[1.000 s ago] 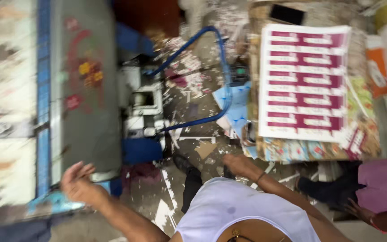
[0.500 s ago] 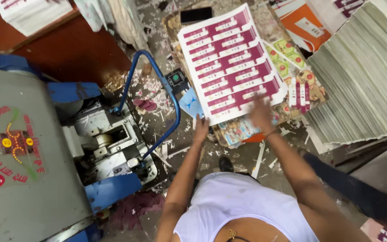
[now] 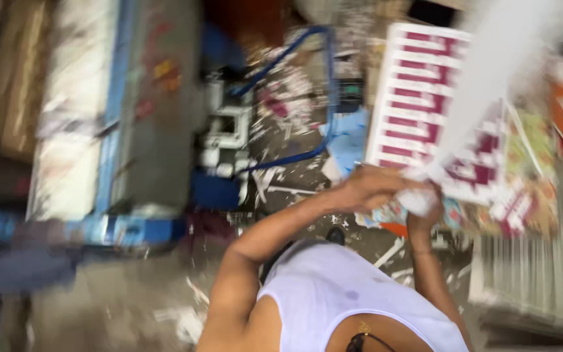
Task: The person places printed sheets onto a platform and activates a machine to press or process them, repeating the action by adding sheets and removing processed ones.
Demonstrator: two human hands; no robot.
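At stack's near edge, both hands [image 3: 395, 192] grip a lifted printed sheet [image 3: 490, 85] w/ machine [image 3: 158, 130] well apart.

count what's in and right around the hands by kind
hands: 2, left hand and right hand
lifted white sheet: 1
stack of maroon-striped sheets: 1
total: 4

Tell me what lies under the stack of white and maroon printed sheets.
Under the printed sheets, colourful printed sheets stick out at the lower and right edges. Both hands lift a blurred sheet that covers part of the stack; whatever lies further beneath is hidden.
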